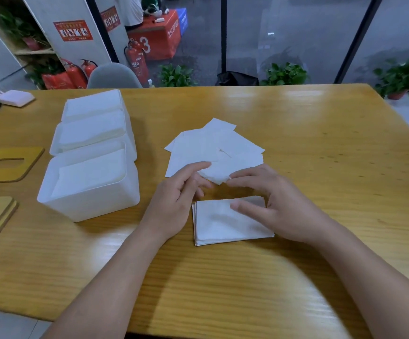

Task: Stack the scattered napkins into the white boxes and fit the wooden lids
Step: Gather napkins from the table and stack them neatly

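- Two wooden lids (9, 163) lie flat at the table's (321, 133) left edge, off the boxes.
- Three white boxes (88, 189) stand in a row beside them, uncovered, each holding napkins.
- The left hand (174, 199) pinches the near corner of a napkin (217, 174) from the scattered napkins (213, 148) at mid-table.
- The right hand (274, 201) pinches the same napkin's edge from the other side, above a tidy stack (223, 223) on the table.
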Demonstrator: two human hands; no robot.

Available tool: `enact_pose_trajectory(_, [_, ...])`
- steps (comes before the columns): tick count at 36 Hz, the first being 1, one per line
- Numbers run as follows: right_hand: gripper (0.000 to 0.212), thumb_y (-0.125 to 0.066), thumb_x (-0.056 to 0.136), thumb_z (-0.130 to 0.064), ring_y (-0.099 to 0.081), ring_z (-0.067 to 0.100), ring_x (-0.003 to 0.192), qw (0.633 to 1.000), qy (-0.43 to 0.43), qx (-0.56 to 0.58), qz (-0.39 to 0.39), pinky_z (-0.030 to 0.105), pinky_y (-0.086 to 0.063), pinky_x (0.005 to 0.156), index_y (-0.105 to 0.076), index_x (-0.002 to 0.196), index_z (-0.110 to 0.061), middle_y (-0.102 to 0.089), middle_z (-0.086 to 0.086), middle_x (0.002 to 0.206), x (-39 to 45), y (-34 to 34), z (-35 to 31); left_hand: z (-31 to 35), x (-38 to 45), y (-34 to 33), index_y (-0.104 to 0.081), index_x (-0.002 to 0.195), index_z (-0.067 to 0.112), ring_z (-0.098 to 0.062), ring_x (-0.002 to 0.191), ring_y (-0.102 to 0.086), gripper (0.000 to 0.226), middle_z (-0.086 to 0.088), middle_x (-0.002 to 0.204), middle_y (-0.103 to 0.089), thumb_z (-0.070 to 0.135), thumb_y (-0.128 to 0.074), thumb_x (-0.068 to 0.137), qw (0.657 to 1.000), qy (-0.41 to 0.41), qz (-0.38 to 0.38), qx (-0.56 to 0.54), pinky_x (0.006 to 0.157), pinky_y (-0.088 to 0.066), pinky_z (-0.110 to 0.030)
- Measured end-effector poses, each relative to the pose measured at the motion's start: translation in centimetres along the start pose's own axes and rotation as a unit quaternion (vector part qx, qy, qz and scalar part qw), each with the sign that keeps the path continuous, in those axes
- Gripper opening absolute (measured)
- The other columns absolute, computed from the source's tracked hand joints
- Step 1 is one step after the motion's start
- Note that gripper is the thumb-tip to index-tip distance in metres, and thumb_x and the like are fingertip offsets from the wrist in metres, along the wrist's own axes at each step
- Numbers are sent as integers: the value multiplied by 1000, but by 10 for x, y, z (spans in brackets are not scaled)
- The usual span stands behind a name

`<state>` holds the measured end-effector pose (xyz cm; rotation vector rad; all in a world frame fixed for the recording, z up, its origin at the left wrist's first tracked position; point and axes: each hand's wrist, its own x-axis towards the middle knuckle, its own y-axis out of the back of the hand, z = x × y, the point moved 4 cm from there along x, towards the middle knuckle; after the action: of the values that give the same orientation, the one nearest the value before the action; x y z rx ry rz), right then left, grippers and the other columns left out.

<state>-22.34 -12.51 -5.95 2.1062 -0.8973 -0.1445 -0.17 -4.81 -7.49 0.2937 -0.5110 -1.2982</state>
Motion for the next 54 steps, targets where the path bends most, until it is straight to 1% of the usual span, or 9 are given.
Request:
enact_pose_trajectory(6, [43, -80, 97, -47, -50, 17, 141, 996, 54, 42, -63, 39, -46, 112, -70, 138, -40, -62, -26, 142, -4, -13, -18, 2, 2, 4, -80, 119, 29, 2, 82, -65, 30, 21, 90, -75, 43, -55, 111, 999, 20, 35, -33, 78, -46, -16])
enact_pose_trajectory(9, [35, -80, 98, -43, -52, 17, 141, 995, 52, 68, -41, 40, -46, 113, -75, 131, -34, -66, -24, 139, -4, -9, -18, -2, 4, 8, -80, 107, 33, -15, 65, -51, 7, 6, 67, -59, 32, -77, 102, 997, 20, 57, -55, 66, -45, -29])
enact_pose_trajectory(12, [36, -78, 99, -37, -49, 15, 146, 996, 34, 78, 29, 37, -43, 116, -72, 134, -30, -63, -22, 143, -3, 0, -13, -2, 4, 6, -78, 111, 27, -8, 65, -51, 18, 18, 67, -59, 14, -80, 99, 993, 16, 69, -95, 67, -44, -23])
enact_pose_trajectory(18, [85, -74, 100, -40, -26, 3, 158, 995, -22, 47, 84, 23, -26, 124, -24, 169, -39, -32, -25, 168, -1, 9, -2, 8, 1, 4, -73, 131, 27, -30, 97, -74, 40, -5, 96, -81, 5, -79, 98, 983, -22, 51, -173, 88, -56, -47])
enact_pose_trajectory(26, [30, -74, 103, -20, -71, 18, 93, 963, -76, 197, 169, 42, -57, 80, -72, 129, -33, -76, -8, 99, 1, 7, 10, 5, 2, 6, -81, 118, 24, -35, 69, -52, 20, -23, 75, -61, 17, -81, 98, 980, -4, 62, -191, 69, -48, -41])
enact_pose_trajectory(31, [44, -71, 102, -9, -68, 31, 76, 943, -104, 301, 98, 40, -51, 70, -65, 136, -37, -77, 13, 87, 1, 14, 9, 2, 3, 8, -82, 113, 25, -59, 78, -49, 12, -38, 81, -57, 24, -77, 102, 983, 10, 42, -178, 66, -44, -53])
enact_pose_trajectory(34, [45, -73, 101, -14, -51, 24, 66, 954, -132, 266, 35, 35, -37, 64, -67, 135, -44, -61, 30, 79, 1, 14, 15, 3, 2, 9, -82, 111, 23, -52, 67, -47, 11, -32, 70, -56, 18, -73, 105, 985, 24, 17, -168, 64, -42, -41])
enact_pose_trajectory(39, [33, -66, 104, -11, -41, 23, 57, 957, -175, 233, -6, 29, -32, 55, -72, 126, -35, -38, 11, 69, -2, 13, 24, 3, 1, 8, -82, 106, 19, -34, 53, -32, 15, -9, 54, -40, 10, -69, 106, 988, 46, -9, -150, 52, -31, -35])
enact_pose_trajectory(54, [39, -75, 95, -17, -46, 14, 57, 979, -167, 95, -68, 32, -40, 59, -65, 126, -37, -54, -8, 62, -4, 11, 28, 4, -4, 2, -79, 102, 30, -14, 55, -41, 20, -2, 57, -44, 12, -71, 102, 996, 15, -83, -4, 69, -45, -13])
